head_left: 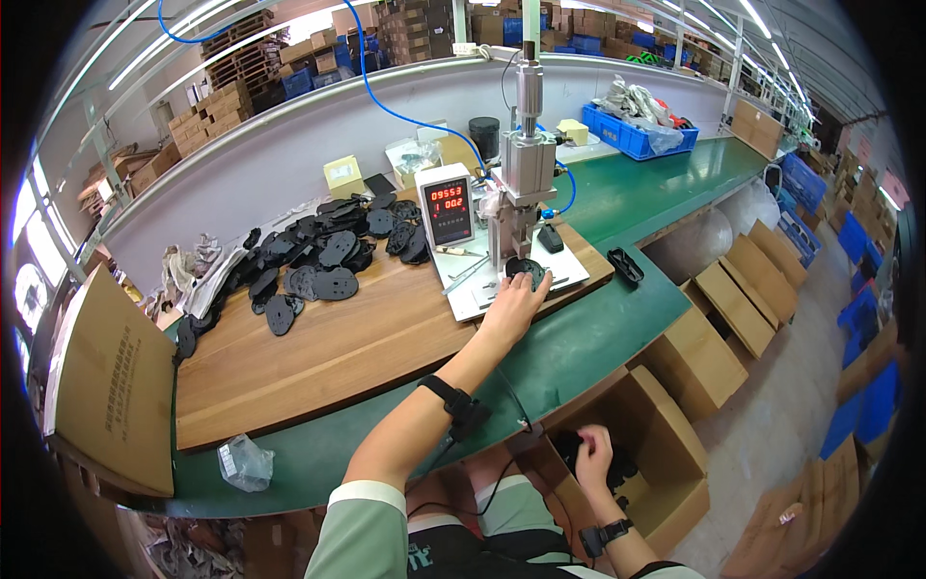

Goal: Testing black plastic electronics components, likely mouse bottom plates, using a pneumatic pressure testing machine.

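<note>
My left hand reaches across to the machine press. Its fingers are at the edges of a round black plastic part, which lies under the ram on the white base plate. At the lower right, my right hand is over an open carton with black pieces inside. The fingers of that hand are bent together, and what they hold, if anything, is hidden. A control box with a red lit display stands left of the press.
Many flat black oval parts lie heaped on the wooden board. A black piece sits on the green bench right of the press. A clear plastic bag lies near the front edge. A blue crate stands behind.
</note>
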The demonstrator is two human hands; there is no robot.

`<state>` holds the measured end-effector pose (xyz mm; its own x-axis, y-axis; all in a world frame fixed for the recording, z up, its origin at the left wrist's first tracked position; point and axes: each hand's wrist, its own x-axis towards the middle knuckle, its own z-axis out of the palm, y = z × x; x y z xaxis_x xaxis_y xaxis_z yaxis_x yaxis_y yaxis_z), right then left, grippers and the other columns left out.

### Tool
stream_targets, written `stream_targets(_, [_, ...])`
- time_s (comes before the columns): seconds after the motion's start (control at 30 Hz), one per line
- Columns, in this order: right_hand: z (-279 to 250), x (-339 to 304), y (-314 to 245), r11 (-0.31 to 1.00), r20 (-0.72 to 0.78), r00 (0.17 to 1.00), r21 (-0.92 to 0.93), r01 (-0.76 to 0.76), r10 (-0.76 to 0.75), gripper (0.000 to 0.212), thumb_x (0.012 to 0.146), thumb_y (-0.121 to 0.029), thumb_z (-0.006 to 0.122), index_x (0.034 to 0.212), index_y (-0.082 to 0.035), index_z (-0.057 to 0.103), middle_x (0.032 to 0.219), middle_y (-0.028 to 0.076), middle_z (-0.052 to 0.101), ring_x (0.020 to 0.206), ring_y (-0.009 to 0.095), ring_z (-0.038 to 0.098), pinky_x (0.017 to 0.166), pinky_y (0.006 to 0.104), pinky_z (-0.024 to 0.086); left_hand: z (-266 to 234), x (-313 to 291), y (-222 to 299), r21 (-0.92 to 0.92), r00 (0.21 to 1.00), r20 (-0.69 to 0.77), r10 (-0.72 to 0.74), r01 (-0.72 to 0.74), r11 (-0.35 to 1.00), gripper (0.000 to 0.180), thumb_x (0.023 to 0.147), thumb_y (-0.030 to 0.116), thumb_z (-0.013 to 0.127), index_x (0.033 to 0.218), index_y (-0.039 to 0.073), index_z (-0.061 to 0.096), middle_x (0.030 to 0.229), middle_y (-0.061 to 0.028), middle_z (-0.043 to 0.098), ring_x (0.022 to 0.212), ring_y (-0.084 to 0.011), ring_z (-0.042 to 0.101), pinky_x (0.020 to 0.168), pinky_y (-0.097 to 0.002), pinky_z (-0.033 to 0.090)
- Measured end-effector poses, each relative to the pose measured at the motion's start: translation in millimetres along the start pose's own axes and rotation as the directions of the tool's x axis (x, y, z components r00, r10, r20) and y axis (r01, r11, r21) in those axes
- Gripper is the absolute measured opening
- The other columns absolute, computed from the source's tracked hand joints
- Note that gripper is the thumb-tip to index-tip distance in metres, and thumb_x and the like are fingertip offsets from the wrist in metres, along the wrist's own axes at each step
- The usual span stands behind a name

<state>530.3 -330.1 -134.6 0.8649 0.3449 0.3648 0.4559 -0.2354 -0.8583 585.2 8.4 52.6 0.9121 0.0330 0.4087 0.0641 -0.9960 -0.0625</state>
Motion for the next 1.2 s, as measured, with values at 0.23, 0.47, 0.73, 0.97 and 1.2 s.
stream_targets(0.23, [34,167,-189,0.844,0.088,0.865,-0.193,0.501,-0.494,0.054,0.079,0.005,0.07,0.132,-0.003,0.062,0.134,0.019,0.061,0.128,0.041,0.057,0.112,0.0482,0.045,-6,-11,1,-0.033,0.992,-0.118,0.048,-0.052,0.998,0.066,0.092,0.0,0.061,0.155,-0.005,0.039,0.129,-0.0247,0.068,0.127,-0.0362,0.065,0.109,-0.0481,0.05])
stream_targets(0.47, [92,249,-156,0.726,0.302,0.806,-0.352,0.591,-0.509,0.063,0.078,0.005,0.072,0.139,-0.001,0.058,0.139,0.016,0.062,0.134,0.036,0.057,0.11,0.0473,0.047,-11,-6,2,-0.286,0.992,-0.103,-0.076,0.044,0.957,0.063,0.092,0.0,0.064,0.15,-0.004,0.039,0.134,-0.0273,0.063,0.128,-0.0404,0.063,0.11,-0.0438,0.051])
stream_targets(0.73, [96,264,-143,0.753,0.286,0.794,-0.264,0.603,-0.536,0.045,0.078,0.005,0.072,0.121,-0.007,0.073,0.131,0.009,0.071,0.125,0.034,0.065,0.106,0.0454,0.051,-45,-88,-31,-0.411,0.933,-0.231,-0.276,0.163,0.897,0.059,0.094,0.004,0.064,0.149,-0.005,0.043,0.141,-0.0315,0.053,0.132,-0.045,0.056,0.113,-0.0483,0.048])
stream_targets(0.97, [98,264,-147,0.764,0.262,0.783,-0.192,0.616,-0.565,0.047,0.078,0.004,0.072,0.124,-0.007,0.072,0.131,0.01,0.071,0.124,0.034,0.065,0.107,0.0467,0.051,-33,-223,-109,-0.228,0.767,-0.198,-0.61,0.57,0.79,0.049,0.097,0.011,0.064,0.143,-0.002,0.05,0.138,-0.0284,0.056,0.131,-0.0464,0.053,0.112,-0.0517,0.045])
stream_targets(1.2, [101,269,-151,0.724,0.284,0.759,-0.236,0.648,-0.586,0.046,0.077,0.005,0.072,0.122,-0.006,0.073,0.129,0.01,0.071,0.122,0.035,0.065,0.106,0.0476,0.05,-40,-221,-93,-0.176,0.763,-0.207,-0.613,0.587,0.79,0.037,0.098,0.017,0.064,0.131,0.0,0.06,0.133,-0.0216,0.06,0.129,-0.0403,0.056,0.11,-0.0494,0.046])
